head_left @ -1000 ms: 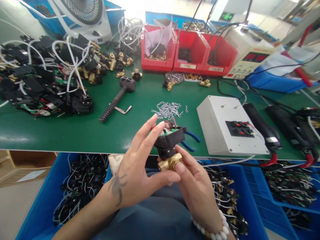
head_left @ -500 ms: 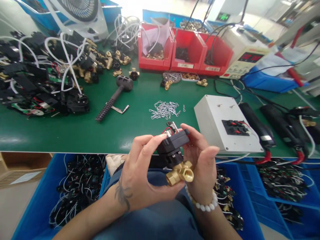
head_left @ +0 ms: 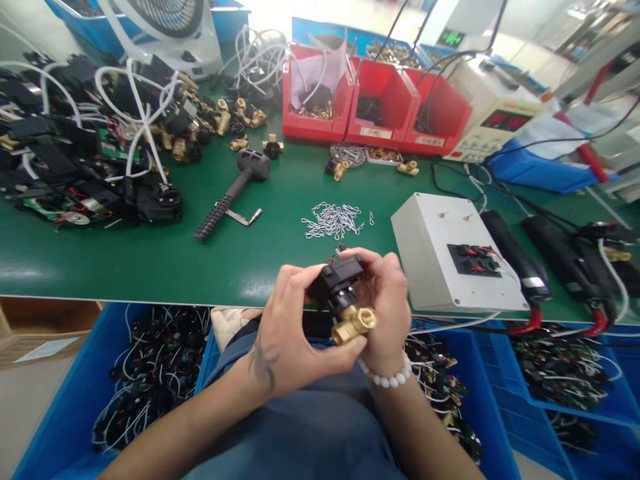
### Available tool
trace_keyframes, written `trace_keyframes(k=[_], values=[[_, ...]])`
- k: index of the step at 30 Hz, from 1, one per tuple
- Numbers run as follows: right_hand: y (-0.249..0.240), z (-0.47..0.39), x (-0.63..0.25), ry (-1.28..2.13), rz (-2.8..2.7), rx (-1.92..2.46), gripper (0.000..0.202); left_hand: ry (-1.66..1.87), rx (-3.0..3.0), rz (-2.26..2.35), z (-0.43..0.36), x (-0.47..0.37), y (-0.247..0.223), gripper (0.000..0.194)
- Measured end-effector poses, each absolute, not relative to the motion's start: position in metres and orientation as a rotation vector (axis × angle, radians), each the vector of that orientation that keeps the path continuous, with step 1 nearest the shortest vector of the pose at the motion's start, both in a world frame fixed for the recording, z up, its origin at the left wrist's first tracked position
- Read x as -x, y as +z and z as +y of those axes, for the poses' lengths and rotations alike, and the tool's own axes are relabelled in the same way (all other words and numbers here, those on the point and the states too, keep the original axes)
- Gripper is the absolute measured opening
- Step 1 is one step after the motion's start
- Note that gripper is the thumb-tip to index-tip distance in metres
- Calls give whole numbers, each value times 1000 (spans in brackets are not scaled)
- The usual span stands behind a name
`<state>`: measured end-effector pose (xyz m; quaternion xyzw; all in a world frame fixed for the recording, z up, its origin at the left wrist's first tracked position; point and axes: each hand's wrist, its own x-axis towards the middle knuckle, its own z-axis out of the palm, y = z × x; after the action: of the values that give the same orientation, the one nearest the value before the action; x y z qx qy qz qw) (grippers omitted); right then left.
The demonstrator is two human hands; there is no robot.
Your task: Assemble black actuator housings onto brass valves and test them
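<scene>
Left hand (head_left: 287,327): part-closed in a wide C, fingertips on the near left side of the black housing (head_left: 343,270), thumb under the brass fitting (head_left: 353,325). Right hand (head_left: 390,313): curled round the unit's right side, fingers at the housing's top edge; its palm contact can't be told. Housing and fitting are joined, tilted, housing uppermost, held just off the near edge of the bench (head_left: 230,273), above the lap.

Handling, my judgement: keep the weight on the brass, the fingers light on the housing, clear of the red wire (head_left: 331,260). Turn both parts together; a twist at the black collar (head_left: 343,298) could strain the joint.

Beyond: loose clips (head_left: 333,220) on the bench, mallet (head_left: 255,165) to their left, grey box (head_left: 450,247) to their right. Farther back, red bins (head_left: 383,130).
</scene>
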<state>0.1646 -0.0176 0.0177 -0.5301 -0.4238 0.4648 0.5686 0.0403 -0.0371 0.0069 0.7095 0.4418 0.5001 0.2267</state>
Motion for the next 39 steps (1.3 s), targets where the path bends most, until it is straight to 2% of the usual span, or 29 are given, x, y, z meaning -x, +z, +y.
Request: trace_keyframes(k=[3, 6, 9, 12, 17, 22, 27, 36, 39], values=[[2, 3, -185, 810, -1182, 1422, 34, 1289, -1909, 1290, -21, -28, -12, 64], [-4, 32, -214, 522, -1286, 1592, 30, 1294, -1839, 1283, -10, -20, -27, 63], [-6, 63, -234, 391, -1487, 1879, 20, 1291, -1831, 1251, -7, -17, -33, 61], [-10, 87, -237, 365, -1641, 2055, 18, 1291, -1895, 1228, -8, -17, -32, 63], [-11, 102, -233, 357, -1784, 2075, 8, 1312, -1909, 1209, -9, -16, -33, 63], [0, 97, -239, 374, -1903, 2115, 15, 1296, -1909, 1206, -8, -16, -34, 64], [4, 97, -238, 365, -2006, 2177, 7, 1289, -1924, 1217, -8, -16, -35, 66], [11, 98, -227, 264, -2227, 2190, 14, 1298, -1968, 1192, -7, -15, -34, 66], [12, 98, -219, 244, -2289, 2143, 23, 1295, -1966, 1188, -7, -14, -35, 66]])
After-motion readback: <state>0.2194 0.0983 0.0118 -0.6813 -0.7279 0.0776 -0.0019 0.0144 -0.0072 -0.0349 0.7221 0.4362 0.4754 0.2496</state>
